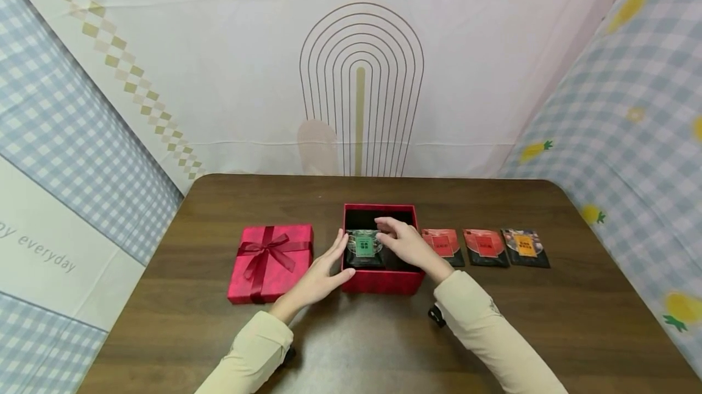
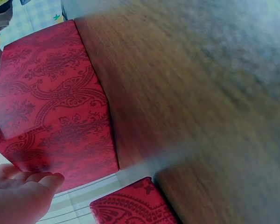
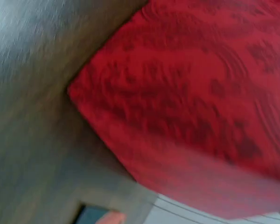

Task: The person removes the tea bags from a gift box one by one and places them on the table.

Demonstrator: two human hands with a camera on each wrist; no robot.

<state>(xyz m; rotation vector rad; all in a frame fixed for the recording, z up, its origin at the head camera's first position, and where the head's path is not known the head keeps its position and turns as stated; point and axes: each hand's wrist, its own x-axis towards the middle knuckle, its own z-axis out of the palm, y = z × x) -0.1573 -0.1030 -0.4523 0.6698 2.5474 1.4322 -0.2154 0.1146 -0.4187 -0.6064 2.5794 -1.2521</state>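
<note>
A red gift box with a dark patterned print stands without its lid at the middle of the table. Inside, on the left, lies a black packet with a green label. My left hand rests along the box's left side, fingers straight and thumb near the front corner; the left wrist view has these fingers at the box wall. Over the box's right half, my right hand reaches in with loosely bent fingers, close to the packet and holding nothing visible. The right wrist view is blurred and mostly filled by the box wall.
The red lid with a ribbon bow lies left of the box. To the right, two red-and-black packets and a packet with a yellow label lie in a row on the wooden table. A patterned cloth hangs behind.
</note>
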